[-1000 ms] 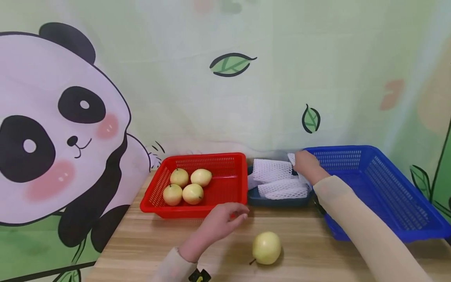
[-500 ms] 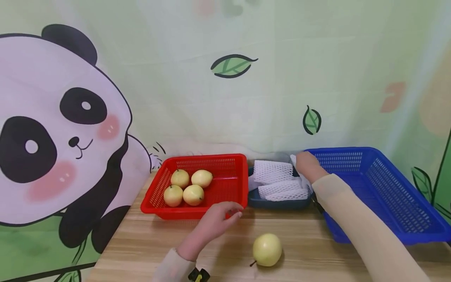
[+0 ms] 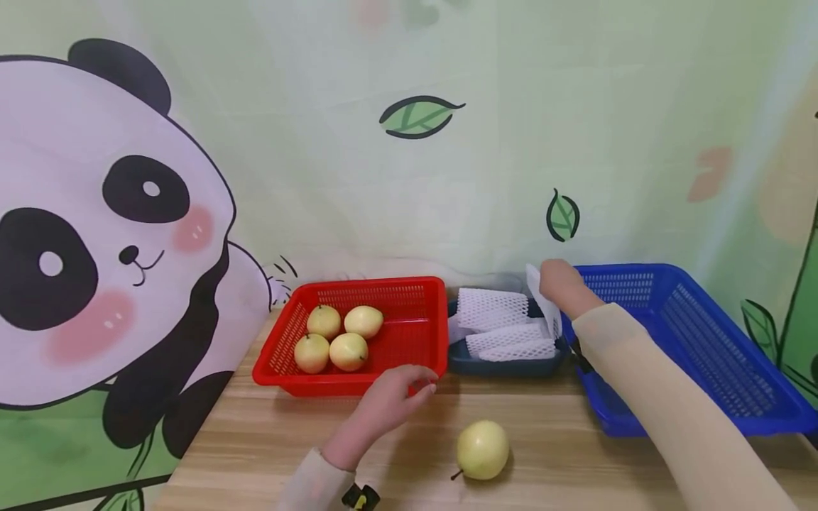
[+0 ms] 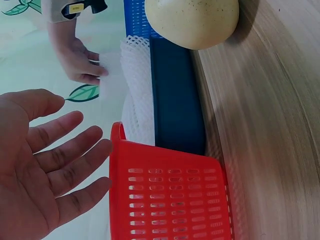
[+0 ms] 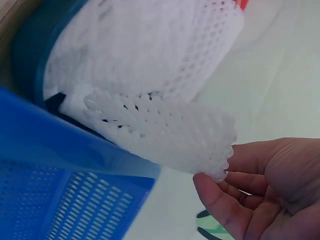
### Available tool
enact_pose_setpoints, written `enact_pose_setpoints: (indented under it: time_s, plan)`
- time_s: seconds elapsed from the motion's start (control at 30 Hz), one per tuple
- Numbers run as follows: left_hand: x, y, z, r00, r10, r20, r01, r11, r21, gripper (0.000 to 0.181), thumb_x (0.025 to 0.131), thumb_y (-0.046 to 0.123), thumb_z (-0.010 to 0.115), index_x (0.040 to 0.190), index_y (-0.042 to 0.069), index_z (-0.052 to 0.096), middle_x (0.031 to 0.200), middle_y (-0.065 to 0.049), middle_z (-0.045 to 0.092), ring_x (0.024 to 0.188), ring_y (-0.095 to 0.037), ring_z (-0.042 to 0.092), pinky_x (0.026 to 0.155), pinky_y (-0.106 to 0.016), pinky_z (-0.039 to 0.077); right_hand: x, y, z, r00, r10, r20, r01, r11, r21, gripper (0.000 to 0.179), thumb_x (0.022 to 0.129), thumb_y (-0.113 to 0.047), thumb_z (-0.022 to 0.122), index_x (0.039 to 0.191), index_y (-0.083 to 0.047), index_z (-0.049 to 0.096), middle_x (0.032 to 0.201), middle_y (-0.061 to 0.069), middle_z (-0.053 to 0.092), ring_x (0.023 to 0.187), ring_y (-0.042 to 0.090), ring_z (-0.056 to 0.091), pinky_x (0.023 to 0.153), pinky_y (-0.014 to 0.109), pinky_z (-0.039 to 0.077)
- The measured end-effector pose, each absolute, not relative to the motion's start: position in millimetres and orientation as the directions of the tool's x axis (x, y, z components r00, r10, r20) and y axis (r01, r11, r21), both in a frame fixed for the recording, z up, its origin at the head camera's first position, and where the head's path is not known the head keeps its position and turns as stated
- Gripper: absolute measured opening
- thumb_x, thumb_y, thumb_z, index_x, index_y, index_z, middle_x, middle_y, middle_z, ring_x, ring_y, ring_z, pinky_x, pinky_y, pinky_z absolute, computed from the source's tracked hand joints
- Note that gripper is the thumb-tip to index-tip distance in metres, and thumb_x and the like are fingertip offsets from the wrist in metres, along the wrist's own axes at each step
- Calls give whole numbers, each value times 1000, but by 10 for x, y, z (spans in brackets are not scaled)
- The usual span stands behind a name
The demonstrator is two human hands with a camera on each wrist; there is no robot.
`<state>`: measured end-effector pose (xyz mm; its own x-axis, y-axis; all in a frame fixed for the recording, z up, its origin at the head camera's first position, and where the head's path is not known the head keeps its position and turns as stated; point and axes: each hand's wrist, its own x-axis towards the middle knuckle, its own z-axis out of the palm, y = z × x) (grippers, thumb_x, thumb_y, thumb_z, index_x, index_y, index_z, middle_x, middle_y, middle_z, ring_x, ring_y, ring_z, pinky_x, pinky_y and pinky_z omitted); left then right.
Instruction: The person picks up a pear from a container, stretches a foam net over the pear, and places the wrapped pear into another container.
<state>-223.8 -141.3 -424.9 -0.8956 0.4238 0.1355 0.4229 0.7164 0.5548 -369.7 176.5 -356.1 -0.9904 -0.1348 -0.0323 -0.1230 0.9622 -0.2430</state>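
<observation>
Between thumb and fingers my right hand (image 3: 564, 285) pinches the end of a white foam net sleeve (image 5: 170, 137). The sleeve slants up out of a dark blue tray (image 3: 505, 367), its lower end still among several other foam net sleeves (image 3: 492, 309). My left hand (image 3: 393, 401) hovers by the front right corner of the red basket (image 3: 358, 387), fingers relaxed and holding nothing; the left wrist view shows its palm spread. A pale yellow pear (image 3: 482, 450) lies on the table in front of the tray, stem toward the lower left.
Several pears (image 3: 348, 352) sit in the left half of the red basket. A large blue basket (image 3: 709, 355) stands to the right of the tray, under my right forearm. Behind the wooden table (image 3: 255, 440) hangs a panda-print cloth (image 3: 319, 177).
My right hand has risen slightly, drawing the pinched sleeve partly upward from the tray. My left hand has shifted a little to the left; the pear on the table stays put.
</observation>
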Motion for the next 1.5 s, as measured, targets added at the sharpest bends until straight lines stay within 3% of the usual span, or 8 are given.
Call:
enact_pose_setpoints:
  time_s: [0.13, 0.3, 0.63, 0.73, 0.83, 1.0, 1.13, 1.5]
  plan:
    - [-2250, -1399, -4256, -898, 423, 121, 415, 722, 553, 27, 96, 21, 70, 120, 9, 72, 115, -8, 75, 103, -29, 67, 93, -44, 59, -3646, 1777, -3426, -986, -169, 14, -167, 955, -245, 22, 93, 4, 50, 108, 16, 62, 107, 33, 68, 88, 36, 64, 84, 48, 58]
    - [-2249, -1372, -4268, -899, 422, 115, 410, 720, 560, 27, 96, 21, 69, 120, 9, 72, 116, -8, 74, 103, -29, 67, 92, -43, 59, -3534, 1814, -3264, -984, -172, 34, -174, 938, -300, 38, 94, 0, 55, 127, 18, 57, 126, 36, 64, 109, 46, 65, 96, 52, 56]
    - [-2287, -1230, -4197, -897, 411, 162, 425, 703, 570, 36, 95, 25, 72, 129, 12, 67, 125, -7, 70, 107, -23, 66, 93, -40, 60, -3045, 1942, -3260, -977, -95, 193, -192, 790, -582, 52, 101, -12, 61, 145, 11, 47, 127, 34, 59, 111, 46, 60, 95, 54, 57]
    - [-2288, -1158, -4148, -905, 389, 172, 409, 685, 603, 50, 93, 28, 75, 138, 14, 60, 136, -8, 64, 116, -25, 64, 96, -42, 60, -2866, 1893, -3338, -975, -43, 216, -186, 686, -704, 53, 101, -14, 62, 147, 8, 47, 128, 32, 60, 108, 41, 62, 88, 42, 62]
    - [-2289, -1083, -4101, -901, 379, 210, 420, 643, 640, 61, 90, 28, 77, 145, 15, 53, 143, -9, 58, 123, -26, 62, 99, -45, 59, -2702, 1804, -3416, -981, 17, 194, -159, 507, -847, 54, 102, -16, 61, 150, 4, 46, 128, 27, 61, 99, 23, 64, 81, 24, 61]
    - [-2309, -953, -4029, -854, 382, 353, 518, 552, 653, 68, 88, 23, 81, 147, 10, 50, 145, -12, 57, 124, -28, 65, 99, -46, 59, -2489, 1641, -3547, -995, 50, 87, -79, 149, -986, 57, 103, -14, 59, 154, 2, 39, 114, -2, 62, 89, -4, 61, 76, 13, 57]
    - [-2332, -847, -3975, -822, 392, 413, 567, 502, 653, 71, 86, 21, 82, 147, 9, 49, 148, -12, 56, 125, -29, 64, 98, -43, 59, -2411, 1521, -3651, -999, 28, 29, -30, -26, -999, 57, 103, -9, 57, 154, 3, 33, 99, -17, 59, 86, -4, 61, 74, 14, 55]
    - [-2336, -683, -3918, -809, 381, 447, 586, 468, 662, 71, 84, 15, 80, 146, 11, 47, 151, -11, 52, 124, -26, 60, 99, -41, 59, -2369, 1353, -3810, -999, 45, 2, -10, -192, -981, 48, 102, 0, 53, 145, 6, 34, 91, -17, 58, 81, -2, 61, 70, 16, 56]
